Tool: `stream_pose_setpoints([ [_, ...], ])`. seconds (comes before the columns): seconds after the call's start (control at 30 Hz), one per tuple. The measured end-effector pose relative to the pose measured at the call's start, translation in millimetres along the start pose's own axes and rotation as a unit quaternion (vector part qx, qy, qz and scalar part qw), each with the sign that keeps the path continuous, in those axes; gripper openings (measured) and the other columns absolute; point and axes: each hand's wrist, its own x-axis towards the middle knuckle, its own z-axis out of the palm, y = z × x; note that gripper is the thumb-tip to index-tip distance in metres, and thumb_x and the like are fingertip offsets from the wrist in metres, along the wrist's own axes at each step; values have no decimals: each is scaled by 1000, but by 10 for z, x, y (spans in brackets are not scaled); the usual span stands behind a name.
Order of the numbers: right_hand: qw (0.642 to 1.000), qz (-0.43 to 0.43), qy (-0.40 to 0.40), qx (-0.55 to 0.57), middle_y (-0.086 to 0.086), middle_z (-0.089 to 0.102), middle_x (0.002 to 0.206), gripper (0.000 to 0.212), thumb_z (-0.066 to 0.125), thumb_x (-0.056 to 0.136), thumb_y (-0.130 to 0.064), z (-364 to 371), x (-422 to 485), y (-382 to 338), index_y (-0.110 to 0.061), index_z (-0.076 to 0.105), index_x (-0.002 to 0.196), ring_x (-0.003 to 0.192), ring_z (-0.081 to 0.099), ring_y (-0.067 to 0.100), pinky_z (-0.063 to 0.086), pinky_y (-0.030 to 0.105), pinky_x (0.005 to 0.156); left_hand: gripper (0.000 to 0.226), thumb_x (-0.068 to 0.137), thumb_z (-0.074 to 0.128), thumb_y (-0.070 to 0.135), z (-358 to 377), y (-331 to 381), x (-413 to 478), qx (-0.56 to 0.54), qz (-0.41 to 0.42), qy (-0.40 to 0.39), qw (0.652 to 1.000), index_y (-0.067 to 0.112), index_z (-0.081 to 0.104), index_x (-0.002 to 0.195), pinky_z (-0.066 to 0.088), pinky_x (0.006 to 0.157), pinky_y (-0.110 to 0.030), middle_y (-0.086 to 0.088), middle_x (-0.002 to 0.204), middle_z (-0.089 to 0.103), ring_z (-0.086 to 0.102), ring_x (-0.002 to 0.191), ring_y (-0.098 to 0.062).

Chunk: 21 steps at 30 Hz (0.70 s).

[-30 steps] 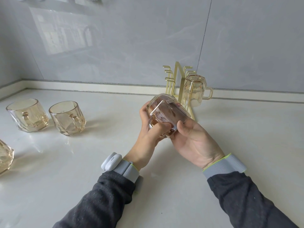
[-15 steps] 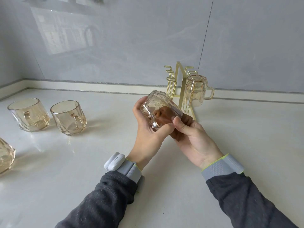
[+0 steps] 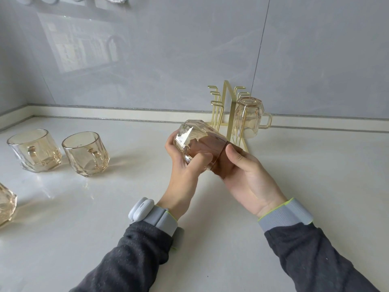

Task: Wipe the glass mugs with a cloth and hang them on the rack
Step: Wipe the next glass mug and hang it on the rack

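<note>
Mug: held up over the counter, lying on its side just in front of the rack, base pointing up-left and mouth toward the right hand.
Left hand: fingers wrapped round the base end, thumb across the side by the handle, so it's a proper hold.
Right hand: at the mouth, thumb on the rim, pinching the cloth. The other fingers are hidden, can't tell how deep they go.
Cloth: brown, stuffed inside the mug, with a bit poking out at the rim.
Hung mug: upside down on the rack's right side, handle out to the right.
Left mug and second mug: upright side by side, well off to the left.
Edge mug: cut off by the frame's left edge.
</note>
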Motion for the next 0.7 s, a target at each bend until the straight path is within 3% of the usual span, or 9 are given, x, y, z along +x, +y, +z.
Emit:
stream_pose_setpoints([
  [0.07,1000,-3,-19,7,25,54,144,46,54,97,-16,6,-6,15,0,54,141,138,46,42,35,43,117,89,64,71,33,18,-22,-21,13,-1,-20,1000,33,27,141,56,94,-38,-11,128,59,62,108,-18],
  [0.17,999,-4,-46,22,16,65,130,42,57,92,-14,39,-41,-9,-6,63,133,115,63,28,53,29,92,92,64,71,30,61,-53,-53,26,0,-60,998,25,26,144,55,94,-36,-4,118,62,65,102,-12],
  [0.33,996,-3,-83,31,13,70,118,40,51,90,-4,81,-71,-34,-6,67,126,101,67,21,52,23,77,85,66,72,32,66,-40,-53,9,-18,-72,997,28,31,140,56,90,-37,-6,119,60,63,104,-18],
  [0.5,994,-3,-102,25,19,65,125,51,50,89,1,95,-56,-29,4,50,140,107,64,24,50,28,88,77,67,72,35,43,-26,-50,-4,-40,-73,997,33,36,136,56,82,-27,-4,126,59,65,99,-13],
  [0.63,995,-11,-102,15,18,66,125,45,54,90,-3,66,-47,-7,0,57,136,111,64,25,50,29,93,78,67,72,33,41,-32,-39,-4,-37,-65,997,34,36,136,57,87,-32,-8,129,62,67,111,-22],
  [0.7,997,-11,-81,16,19,65,129,48,69,87,-7,52,-40,10,-2,60,134,115,63,28,50,31,96,79,68,73,31,37,-39,-40,-1,-23,-49,999,34,34,137,57,93,-38,-12,135,61,65,119,-27],
])
